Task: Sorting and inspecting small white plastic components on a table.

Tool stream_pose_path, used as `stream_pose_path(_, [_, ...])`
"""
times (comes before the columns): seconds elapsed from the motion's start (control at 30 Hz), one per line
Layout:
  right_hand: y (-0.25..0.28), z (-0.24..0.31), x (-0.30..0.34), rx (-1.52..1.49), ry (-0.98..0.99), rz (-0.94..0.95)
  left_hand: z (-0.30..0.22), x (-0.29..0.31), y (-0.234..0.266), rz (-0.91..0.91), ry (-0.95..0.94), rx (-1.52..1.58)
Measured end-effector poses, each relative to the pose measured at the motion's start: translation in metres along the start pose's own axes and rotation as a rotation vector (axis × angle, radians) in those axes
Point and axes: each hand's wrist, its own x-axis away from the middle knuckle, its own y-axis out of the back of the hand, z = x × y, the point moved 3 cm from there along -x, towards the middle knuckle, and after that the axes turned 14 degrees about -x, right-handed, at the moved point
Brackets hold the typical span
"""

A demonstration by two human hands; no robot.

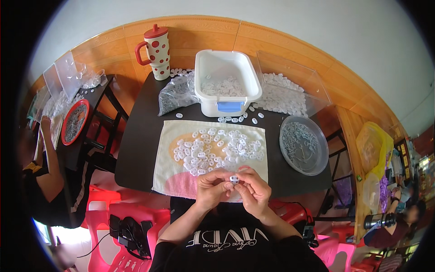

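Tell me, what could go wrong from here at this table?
The small white piece, in the fingertip grip of the left hand and right hand, might slip and get lost among the white pieces heaped on the towel. Tugging the towel could scatter that heap. The clear round tray sits near the black table's right edge, so a knock might spill its grey bits.

The white oval pieces [200, 154] look like smooth, shiny plastic, as does the tub [209, 107]. Beneath the pieces, the towel [170, 136] is soft, matt cloth. The desk [136, 149] looks smooth and matt, the bag [176, 98] crinkled clear film, the dish [323, 152] clear plastic, the wall tiles [195, 32] glossy.
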Motion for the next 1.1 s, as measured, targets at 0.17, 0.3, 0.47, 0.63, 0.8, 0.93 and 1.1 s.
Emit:
stream_pose_path(0.17, [-0.004,0.003,-0.004,0.036,0.055,0.003,-0.001,0.001,0.0,0.006,-0.027,-0.021])
stream_pose_path(0.3, [-0.006,0.007,-0.007,0.112,0.148,0.064,-0.003,0.002,-0.002,-0.006,-0.051,-0.056])
stream_pose_path(0.47, [-0.011,0.002,-0.004,0.097,0.129,0.014,-0.006,0.003,-0.004,-0.018,-0.051,-0.101])
stream_pose_path(0.63, [-0.011,-0.001,-0.003,0.21,0.237,0.016,-0.01,0.005,-0.007,-0.017,-0.047,-0.139])
stream_pose_path(0.8, [-0.014,-0.003,-0.003,0.172,0.266,0.006,-0.008,0.005,-0.004,-0.017,-0.074,-0.21])
stream_pose_path(0.93, [-0.015,-0.003,-0.003,0.159,0.309,-0.001,-0.007,0.006,-0.003,-0.028,-0.066,-0.205])
stream_pose_path(1.1, [-0.013,-0.003,-0.003,0.155,0.318,0.001,-0.007,0.004,-0.005,-0.028,-0.105,-0.212])
